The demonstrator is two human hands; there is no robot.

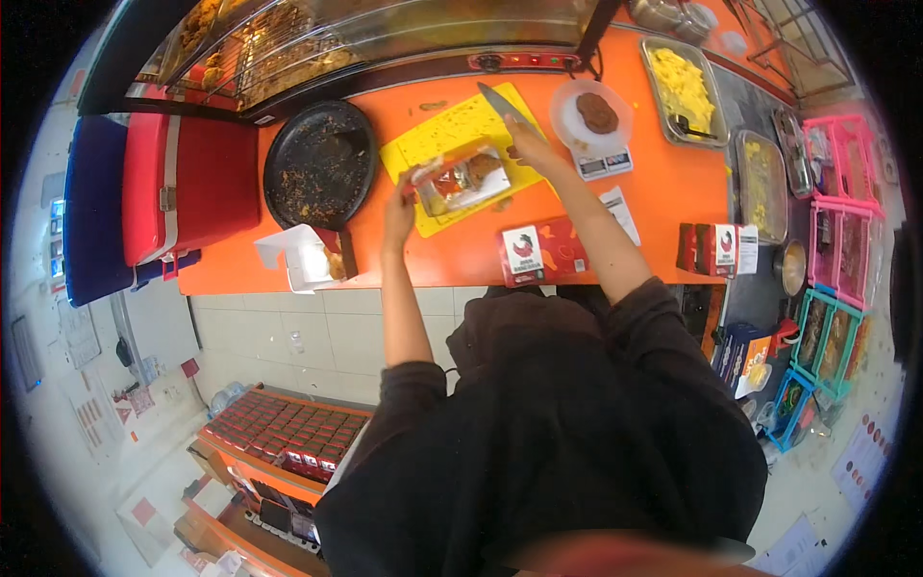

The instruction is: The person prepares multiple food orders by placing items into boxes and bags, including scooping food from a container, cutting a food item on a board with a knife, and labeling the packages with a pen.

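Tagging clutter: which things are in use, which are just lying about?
In use:
- knife, in the right hand
- open box, at the left hand
- yellow cutting board, under the box

Apparently lying about:
- red cooler
- pink baskets
- stacked red boxes

Left hand (400,200) grips an open box (496,182) — right hand (528,148) at a knife (499,101) — over 1 yellow board (423,140) on the orange tabletop (678,192).

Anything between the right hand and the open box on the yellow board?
Nothing visible. The right hand, holding a knife, is close to the right end of the open box, with no object showing between them. The knife points toward the far side of the yellow board; the left hand holds the box's left end.
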